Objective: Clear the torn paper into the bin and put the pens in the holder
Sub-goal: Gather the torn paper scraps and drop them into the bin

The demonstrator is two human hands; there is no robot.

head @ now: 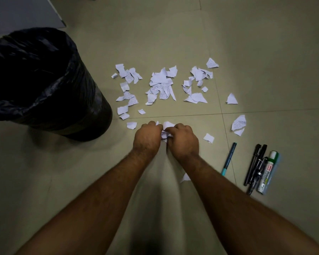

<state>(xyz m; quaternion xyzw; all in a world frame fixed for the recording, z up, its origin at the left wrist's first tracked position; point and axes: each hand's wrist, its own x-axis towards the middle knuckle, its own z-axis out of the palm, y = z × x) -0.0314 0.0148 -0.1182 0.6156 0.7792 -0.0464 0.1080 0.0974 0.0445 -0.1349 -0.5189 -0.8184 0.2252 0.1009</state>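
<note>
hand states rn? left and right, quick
Left hand: closed on the bunch of torn paper scraps, low over the floor.
Right hand: closed on the same bunch, gathering it together with the left.

Floor [247, 43]: large pale beige tiles, thin dark grout lines.
Furniture: grey-white panel [24, 11], top left corner.
Light: dim, brightest centre.

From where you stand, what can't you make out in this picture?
- Inside of the bin, head view: the black liner is too dark to show any contents.
- Paper wad: mostly covered by the left hand and right hand.
- Pen holder: not in the frame.
- Print on the scraps: too small to read.
- Black pens: overlapping, so their count is unclear.
</note>
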